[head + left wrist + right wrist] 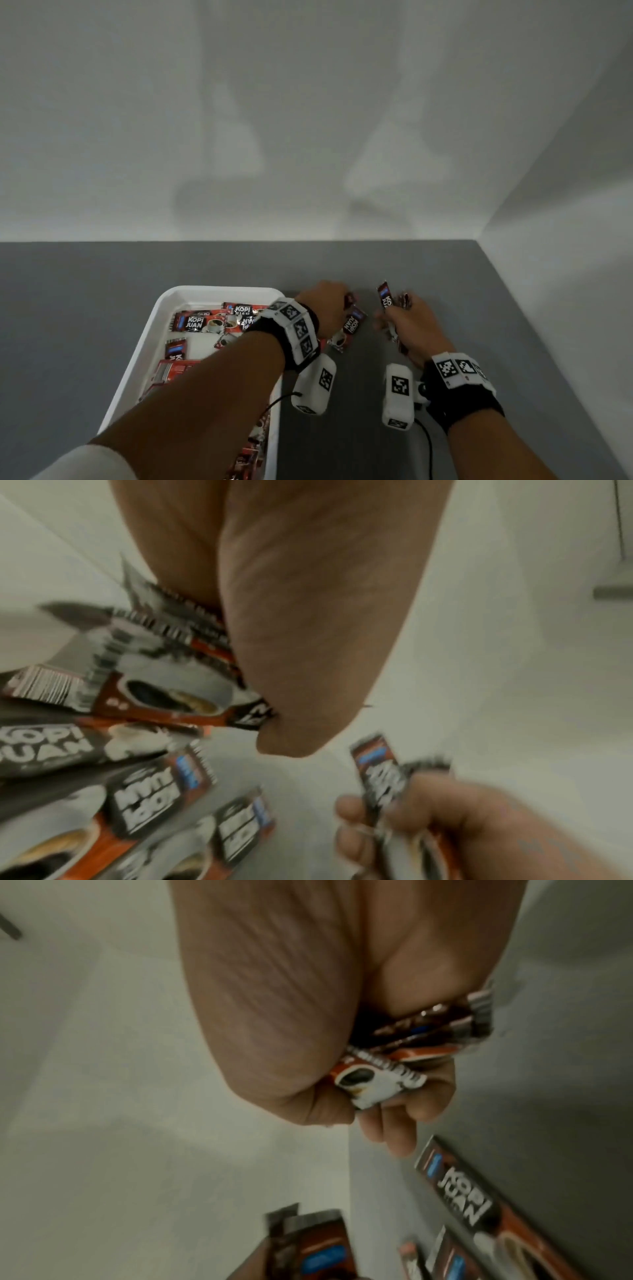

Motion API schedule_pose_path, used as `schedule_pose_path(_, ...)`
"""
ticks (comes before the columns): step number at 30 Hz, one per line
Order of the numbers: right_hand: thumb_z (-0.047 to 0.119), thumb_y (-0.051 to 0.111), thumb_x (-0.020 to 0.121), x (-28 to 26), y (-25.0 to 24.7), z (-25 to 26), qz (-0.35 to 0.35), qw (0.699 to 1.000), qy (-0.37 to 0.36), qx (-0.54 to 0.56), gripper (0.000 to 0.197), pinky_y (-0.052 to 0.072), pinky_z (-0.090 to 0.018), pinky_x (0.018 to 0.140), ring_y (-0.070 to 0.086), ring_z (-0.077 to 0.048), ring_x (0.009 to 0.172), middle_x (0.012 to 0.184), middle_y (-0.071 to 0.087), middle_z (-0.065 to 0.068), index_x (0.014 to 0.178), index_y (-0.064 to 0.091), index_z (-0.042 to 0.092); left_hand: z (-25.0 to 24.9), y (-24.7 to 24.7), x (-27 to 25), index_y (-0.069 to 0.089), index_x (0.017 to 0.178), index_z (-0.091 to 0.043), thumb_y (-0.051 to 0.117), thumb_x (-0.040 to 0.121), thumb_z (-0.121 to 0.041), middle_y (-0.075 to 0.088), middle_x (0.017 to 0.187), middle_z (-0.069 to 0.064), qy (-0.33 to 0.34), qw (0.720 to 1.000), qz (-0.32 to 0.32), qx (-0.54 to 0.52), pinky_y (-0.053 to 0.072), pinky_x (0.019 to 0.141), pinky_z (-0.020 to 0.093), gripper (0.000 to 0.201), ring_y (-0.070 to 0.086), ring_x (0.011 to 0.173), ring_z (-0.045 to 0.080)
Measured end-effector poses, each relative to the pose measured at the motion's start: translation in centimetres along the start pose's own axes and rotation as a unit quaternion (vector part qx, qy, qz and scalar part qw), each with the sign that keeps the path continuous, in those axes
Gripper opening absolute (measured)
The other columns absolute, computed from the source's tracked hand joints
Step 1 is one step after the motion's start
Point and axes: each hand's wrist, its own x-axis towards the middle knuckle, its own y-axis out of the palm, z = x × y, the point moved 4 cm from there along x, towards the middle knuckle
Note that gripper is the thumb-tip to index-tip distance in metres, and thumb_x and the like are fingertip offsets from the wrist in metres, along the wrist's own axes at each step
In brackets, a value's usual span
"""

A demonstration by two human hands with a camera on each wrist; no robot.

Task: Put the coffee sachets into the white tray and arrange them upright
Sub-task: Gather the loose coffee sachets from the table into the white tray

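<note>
While both hands, left hand (323, 305) and right hand (407, 325), grip red-and-black foil coffee sachets (386, 296) beside the white plastic tray (150, 329) on the grey tabletop (479, 308), square each bunch's edges before standing it inside.

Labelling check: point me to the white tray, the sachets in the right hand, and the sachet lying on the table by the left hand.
white tray (219, 291), head view, far rim.
sachets in the right hand (384, 295), head view, upper end above the fingers.
sachet on the table (349, 327), head view, its printed face.
</note>
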Motion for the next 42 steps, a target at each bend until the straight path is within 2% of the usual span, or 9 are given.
schedule_pose_path(2, 0.003, 0.061, 0.080, -1.3, 1.1, 1.3, 0.027, 0.999, -0.012, 0.024, 0.025, 0.043, -0.037, 0.055, 0.059, -0.025, 0.055, 0.070, 0.068, -0.017, 0.104, 0.057, 0.006, 1.3, -1.6, -1.5, 0.055, 0.110, -0.014, 0.055, 0.095, -0.013, 0.065, 0.108, 0.005, 0.003, 0.997, -0.017, -0.080, 0.041, 0.075, 0.026, 0.015, 0.061, 0.097, 0.025)
schedule_pose_path(5, 0.005, 0.063, 0.086, -3.5, 4.1, 4.0, 0.100, 0.994, -0.049, -0.015, 0.042, 0.039, -0.024, 0.043, 0.054, -0.011, 0.048, 0.074, 0.066, -0.005, 0.118, 0.054, 0.031, 5.1, -3.5, -4.9, 0.045, 0.101, -0.017, 0.051, 0.096, -0.013, 0.058, 0.087, -0.001, -0.013, 0.993, -0.045, -0.108, 0.039, 0.059, 0.026, 0.009, 0.053, 0.073, 0.016)
schedule_pose_path(12, 0.019, 0.058, 0.091, -10.0, 15.3, 8.9, 0.294, 0.925, -0.144, -0.192, 0.036, 0.049, -0.023, 0.055, 0.061, -0.006, 0.062, 0.091, 0.068, 0.001, 0.125, 0.054, 0.032, 15.2, -1.9, -14.5, 0.059, 0.112, -0.026, 0.064, 0.082, -0.029, 0.068, 0.108, -0.006, -0.088, 0.995, 0.007, 0.050, 0.053, 0.083, 0.032, 0.031, 0.065, 0.102, 0.019)
schedule_pose_path(15, 0.025, 0.060, 0.095, -11.8, 19.9, 8.1, 0.334, 0.863, -0.206, -0.318, 0.041, 0.051, -0.028, 0.077, 0.065, -0.015, 0.095, 0.118, 0.066, 0.000, 0.134, 0.048, 0.027, 17.1, 0.0, -17.0, 0.061, 0.107, -0.020, 0.065, 0.086, -0.032, 0.067, 0.108, -0.001, -0.097, 0.992, 0.029, 0.070, 0.053, 0.081, 0.031, 0.025, 0.066, 0.102, 0.021)
schedule_pose_path(19, 0.019, 0.067, 0.086, -13.4, 23.0, 5.9, 0.331, 0.834, -0.232, -0.375, 0.055, 0.049, -0.036, 0.100, 0.059, -0.021, 0.119, 0.130, 0.061, -0.001, 0.137, 0.048, 0.023, 18.3, 1.8, -19.2, 0.065, 0.109, -0.026, 0.055, 0.080, -0.051, 0.068, 0.111, -0.004, -0.063, 0.996, 0.060, 0.025, 0.056, 0.091, 0.037, 0.040, 0.067, 0.104, 0.018)
schedule_pose_path(23, 0.039, 0.065, 0.091, -13.6, 22.2, 4.5, 0.280, 0.865, -0.237, -0.342, 0.039, 0.045, -0.035, 0.103, 0.053, -0.016, 0.119, 0.127, 0.059, 0.007, 0.129, 0.057, 0.030, 19.4, 1.8, -21.1, 0.059, 0.132, -0.036, 0.057, 0.078, -0.029, 0.061, 0.130, -0.011, -0.038, 0.999, 0.011, -0.036, 0.049, 0.103, 0.032, 0.054, 0.055, 0.120, 0.010)
schedule_pose_path(28, 0.022, 0.057, 0.097, -13.9, 21.4, 3.3, 0.183, 0.849, -0.286, -0.404, 0.038, 0.041, -0.035, 0.107, 0.038, -0.016, 0.124, 0.134, 0.047, 0.010, 0.135, 0.058, 0.025, 19.3, 2.7, -20.3, 0.050, 0.143, -0.037, 0.056, 0.082, -0.014, 0.057, 0.136, -0.005, -0.032, 0.999, -0.011, 0.021, 0.043, 0.110, 0.043, 0.065, 0.049, 0.130, 0.020)
schedule_pose_path(34, 0.031, 0.058, 0.096, -13.4, 23.2, 1.6, 0.203, 0.800, -0.252, -0.505, 0.050, 0.029, -0.047, 0.118, 0.039, -0.026, 0.138, 0.143, 0.052, 0.004, 0.144, 0.046, 0.030, 18.4, 2.4, -18.6, 0.034, 0.153, -0.040, 0.051, 0.096, -0.022, 0.053, 0.142, -0.004, -0.021, 0.993, -0.043, 0.104, 0.023, 0.119, 0.040, 0.062, 0.041, 0.136, 0.023)
schedule_pose_path(42, 0.021, 0.049, 0.099, -10.5, 17.3, 5.3, 0.068, 0.907, -0.217, -0.354, 0.034, 0.039, -0.032, 0.109, 0.047, -0.016, 0.127, 0.132, 0.058, 0.008, 0.131, 0.062, 0.024, 17.3, -0.3, -17.9, 0.057, 0.130, -0.022, 0.055, 0.089, -0.018, 0.061, 0.130, -0.002, -0.035, 0.996, -0.079, -0.018, 0.046, 0.104, 0.038, 0.041, 0.055, 0.122, 0.021)
